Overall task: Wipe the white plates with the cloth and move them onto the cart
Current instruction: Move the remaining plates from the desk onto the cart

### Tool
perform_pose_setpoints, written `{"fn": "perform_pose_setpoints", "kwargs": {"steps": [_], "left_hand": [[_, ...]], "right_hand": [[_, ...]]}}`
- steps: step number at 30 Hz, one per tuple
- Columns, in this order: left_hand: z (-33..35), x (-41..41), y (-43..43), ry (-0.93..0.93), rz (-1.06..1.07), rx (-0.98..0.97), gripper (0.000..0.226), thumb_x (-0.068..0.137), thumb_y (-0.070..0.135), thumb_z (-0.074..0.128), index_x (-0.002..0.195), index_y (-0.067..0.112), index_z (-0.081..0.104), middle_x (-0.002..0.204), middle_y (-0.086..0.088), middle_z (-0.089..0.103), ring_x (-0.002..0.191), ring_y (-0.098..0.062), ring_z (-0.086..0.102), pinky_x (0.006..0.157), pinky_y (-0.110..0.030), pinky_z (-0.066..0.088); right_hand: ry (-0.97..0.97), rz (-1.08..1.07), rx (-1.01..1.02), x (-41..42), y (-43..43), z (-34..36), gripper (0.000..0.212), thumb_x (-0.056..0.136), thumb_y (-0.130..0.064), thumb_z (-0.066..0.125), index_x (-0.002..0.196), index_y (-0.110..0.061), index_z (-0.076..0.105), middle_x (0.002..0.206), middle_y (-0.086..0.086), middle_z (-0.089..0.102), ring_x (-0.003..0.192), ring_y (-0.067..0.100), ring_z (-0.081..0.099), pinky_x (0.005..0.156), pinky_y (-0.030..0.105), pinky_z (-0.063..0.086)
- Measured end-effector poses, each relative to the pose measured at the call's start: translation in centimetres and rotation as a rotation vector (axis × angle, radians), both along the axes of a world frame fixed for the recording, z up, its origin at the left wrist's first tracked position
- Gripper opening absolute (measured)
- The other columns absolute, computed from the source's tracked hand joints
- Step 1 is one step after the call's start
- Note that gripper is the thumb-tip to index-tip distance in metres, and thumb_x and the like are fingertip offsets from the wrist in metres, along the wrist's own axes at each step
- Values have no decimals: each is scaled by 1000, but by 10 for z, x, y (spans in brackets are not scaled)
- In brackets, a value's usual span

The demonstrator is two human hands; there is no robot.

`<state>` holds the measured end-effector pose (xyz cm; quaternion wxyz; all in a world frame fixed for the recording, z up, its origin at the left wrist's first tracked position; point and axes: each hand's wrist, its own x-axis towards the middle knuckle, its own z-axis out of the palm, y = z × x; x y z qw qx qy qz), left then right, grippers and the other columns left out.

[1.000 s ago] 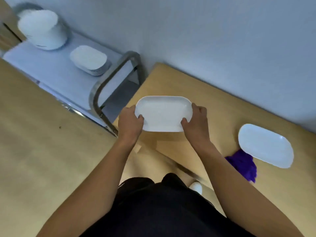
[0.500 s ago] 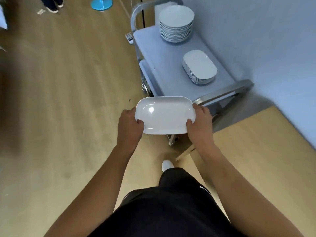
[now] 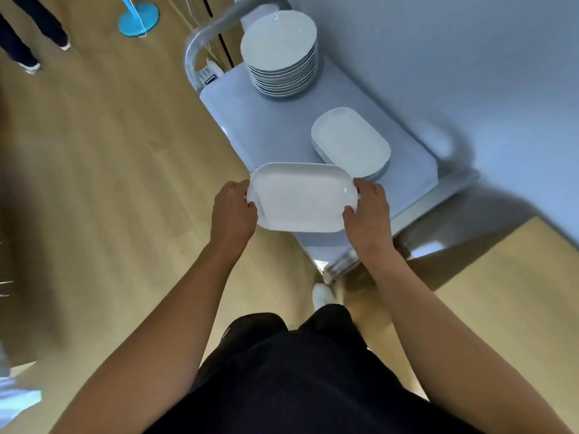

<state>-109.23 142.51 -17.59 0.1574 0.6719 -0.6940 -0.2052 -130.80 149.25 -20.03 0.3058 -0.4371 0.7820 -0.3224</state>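
- Where the frame begins at the upper left, the legs of another person (image 3: 31, 36) in dark trousers stand on the wooden floor (image 3: 109, 183).
- Just right of them, at the top edge, a round blue base (image 3: 138, 20) lies on the same floor.
- At the lower left edge there is something pale blue, too blurred to name.
- Left of centre, the left hand (image 3: 233, 211) grips the left short end of a white oblong plate (image 3: 302, 198), with the thumb on the rim and the fingers curled under it.
- This plate is in the middle of the frame, held about level above the near part of the grey cart (image 3: 275, 133). I cannot tell if it touches the cart.
- At the top centre, a tall stack of round white plates (image 3: 280, 54) stands on the far end of the cart, beside the curved metal handle (image 3: 216, 26).
- Right of centre, a low stack of oblong white plates (image 3: 351, 142) lies on the cart. The held plate covers its near corner in the picture.
- The right hand (image 3: 368, 214) grips the right short end of the held plate in the same way, thumb on top and fingers curled round the rim.
- Below the hands, a white shoe (image 3: 322, 294) and the person's dark clothes are seen.
- At the right, the cart stands against a pale wall (image 3: 470, 57).
- At the lower right, a corner of a wooden table (image 3: 501, 292) is near the cart.
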Motion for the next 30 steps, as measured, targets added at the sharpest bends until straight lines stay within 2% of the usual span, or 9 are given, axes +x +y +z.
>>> {"fn": "perform_pose_setpoints", "kwargs": {"steps": [5,10,13,17,19,21,24,28,30], "left_hand": [[-11,-38,-70,-11,-204,39,31,75,-3,44,94,8,66,86,-10,63,72,-27,61,62,-43,54],[-29,-80,-127,-3,-350,65,36,82,-8,49,106,10,69,97,-5,62,85,-21,59,72,-25,40],[-42,-95,-161,21,-446,102,32,82,-9,49,102,8,69,93,-3,60,82,-20,58,69,-25,40],[-62,-113,-209,-2,-602,176,23,77,-11,48,87,-2,67,83,-14,66,75,-28,63,66,-40,50],[-71,-114,-226,-3,-641,217,23,76,-11,47,85,-4,67,80,-15,67,72,-27,62,63,-36,48],[-78,-114,-237,7,-676,243,22,77,-11,46,84,-4,66,79,-14,66,65,-18,56,58,-27,42],[-81,-119,-249,28,-712,257,19,81,-9,47,82,0,65,76,-10,61,60,-9,48,55,-24,39],[-90,-130,-266,-5,-780,235,22,80,-10,48,85,1,67,85,-14,61,74,-27,58,64,-34,48],[-94,-133,-272,-36,-808,219,25,81,-8,49,95,1,67,92,-19,61,84,-35,59,71,-41,51]], "right_hand": [[-51,-176,28,-19,-22,-14,51,94,-2,51,141,-17,42,135,3,43,118,17,47,104,30,40],[-41,-376,59,-29,-44,-29,52,93,-2,53,143,-14,43,137,5,43,121,20,47,96,20,33],[-11,-488,65,-30,-64,-35,50,91,0,55,139,-15,47,134,7,47,117,22,49,97,25,39],[-19,-637,115,-26,-94,-42,50,89,3,54,136,-14,51,132,7,49,114,24,52,101,36,46],[-25,-680,153,-19,-105,-44,52,87,6,53,135,-13,52,131,8,50,113,26,53,99,37,49],[-26,-716,186,-13,-114,-48,53,86,7,53,136,-12,52,132,8,50,114,27,53,99,38,49],[-21,-781,233,-8,-126,-52,53,87,6,53,138,-11,50,134,8,49,116,27,52,101,37,47],[-14,-830,267,-6,-133,-57,52,89,4,54,137,-11,50,135,8,49,118,28,52,102,37,47],[-4,-848,265,-7,-136,-58,51,89,4,54,138,-10,50,137,8,49,118,29,53,102,37,47]]}}
